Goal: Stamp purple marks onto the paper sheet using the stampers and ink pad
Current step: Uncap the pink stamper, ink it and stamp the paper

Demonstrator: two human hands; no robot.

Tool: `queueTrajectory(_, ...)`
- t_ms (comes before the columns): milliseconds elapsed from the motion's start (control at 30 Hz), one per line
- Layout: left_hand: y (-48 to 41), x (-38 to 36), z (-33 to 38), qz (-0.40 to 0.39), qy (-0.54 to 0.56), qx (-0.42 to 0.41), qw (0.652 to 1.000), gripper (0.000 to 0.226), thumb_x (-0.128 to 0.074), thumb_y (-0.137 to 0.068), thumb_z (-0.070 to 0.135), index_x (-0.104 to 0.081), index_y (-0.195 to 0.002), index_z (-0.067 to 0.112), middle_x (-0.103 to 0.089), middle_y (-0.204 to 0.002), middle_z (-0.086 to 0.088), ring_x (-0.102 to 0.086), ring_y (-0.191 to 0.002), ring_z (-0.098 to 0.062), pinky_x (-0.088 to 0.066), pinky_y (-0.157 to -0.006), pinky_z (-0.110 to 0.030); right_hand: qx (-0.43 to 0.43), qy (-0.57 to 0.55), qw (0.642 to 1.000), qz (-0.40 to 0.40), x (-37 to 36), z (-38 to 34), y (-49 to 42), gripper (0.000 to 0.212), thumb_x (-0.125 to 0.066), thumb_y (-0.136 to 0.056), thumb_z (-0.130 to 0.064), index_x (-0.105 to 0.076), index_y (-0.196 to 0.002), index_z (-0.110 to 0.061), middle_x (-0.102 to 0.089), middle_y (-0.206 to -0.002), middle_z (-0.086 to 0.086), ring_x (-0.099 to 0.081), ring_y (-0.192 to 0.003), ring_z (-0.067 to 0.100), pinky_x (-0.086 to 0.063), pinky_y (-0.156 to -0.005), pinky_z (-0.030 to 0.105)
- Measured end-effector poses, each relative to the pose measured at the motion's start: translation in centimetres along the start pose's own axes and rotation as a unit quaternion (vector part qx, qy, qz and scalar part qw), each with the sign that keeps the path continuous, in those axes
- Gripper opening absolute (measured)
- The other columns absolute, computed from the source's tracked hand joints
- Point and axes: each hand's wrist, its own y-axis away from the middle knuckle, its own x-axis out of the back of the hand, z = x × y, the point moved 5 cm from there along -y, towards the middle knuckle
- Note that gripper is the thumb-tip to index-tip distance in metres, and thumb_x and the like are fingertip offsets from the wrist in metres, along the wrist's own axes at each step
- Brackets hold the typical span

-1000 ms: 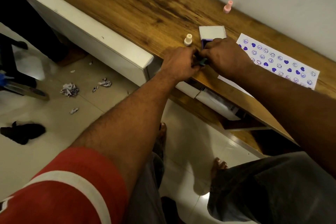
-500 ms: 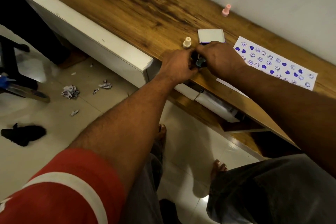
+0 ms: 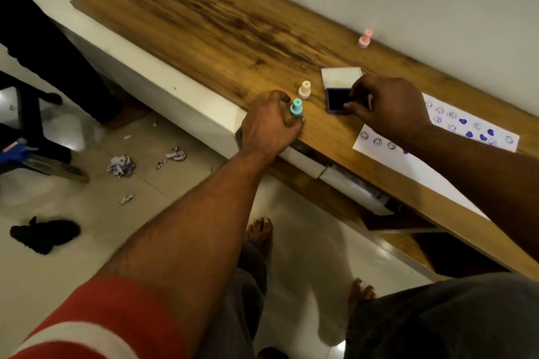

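Left hand (image 3: 271,122) at table (image 3: 204,23) edge, fingers curled at base of teal stamper (image 3: 296,108), thumb just beside its top; firm grip or not, cannot tell. Teal stamper upright on wood. Cream stamper (image 3: 304,90) upright just behind it. Right hand (image 3: 388,105) pinches right side of ink pad (image 3: 335,100), thumb on near edge, fingers on far edge. Pad open, white lid (image 3: 341,76) flat behind. Paper sheet (image 3: 376,150) right of pad, partly under right forearm, bearing purple smileys and hearts. Pink stamper (image 3: 364,38) upright near wall, well apart.

Crumpled paper scraps (image 3: 121,165) and black cloth (image 3: 43,234) lie on the floor (image 3: 73,271).
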Motion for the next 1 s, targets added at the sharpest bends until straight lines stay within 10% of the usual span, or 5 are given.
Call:
queueTrajectory(333, 0.3, -0.4, -0.3, 0.035, 0.009, -0.03, 0.999, 0.065, -0.062, -0.086, 0.074, -0.048, -0.131, 0.029, -0.052, -0.071, 0.012, -0.055, -0.064, -0.008, -0.041, -0.054, -0.024, -0.061, 0.105, 0.992, -0.044, 0.7, 5.2, -12.3, 0.05, -0.062, -0.096, -0.02, -0.052, -0.144, -0.03, -0.054, -0.138, 0.012, -0.059, -0.119, 0.042, -0.052, -0.09, 0.051)
queueTrajectory(700, 0.7, 0.1, -0.6, 0.041, 0.012, -0.044, 0.998, 0.054, -0.055, -0.094, 0.065, -0.048, -0.131, 0.026, -0.05, -0.062, 0.011, -0.052, -0.055, -0.005, -0.036, -0.051, -0.024, -0.125, 0.084, 0.986, -0.067, 0.2, 7.8, -11.0, 0.025, -0.06, -0.089, -0.034, -0.076, -0.106, -0.023, -0.07, -0.099, 0.016, -0.065, -0.091, 0.04, -0.051, -0.073, 0.037)
queueTrajectory(1000, 1.9, 1.0, 1.4, 0.011, 0.005, -0.123, 0.992, 0.057, -0.06, -0.093, 0.065, -0.049, -0.137, 0.031, -0.047, -0.067, 0.017, -0.052, -0.062, -0.003, -0.037, -0.057, -0.023, -0.102, -0.078, 0.989, -0.071, -0.4, 0.9, 0.6, 0.045, -0.061, -0.094, -0.061, -0.074, -0.114, -0.023, -0.073, -0.095, 0.004, -0.066, -0.086, 0.023, -0.045, -0.064, 0.031)
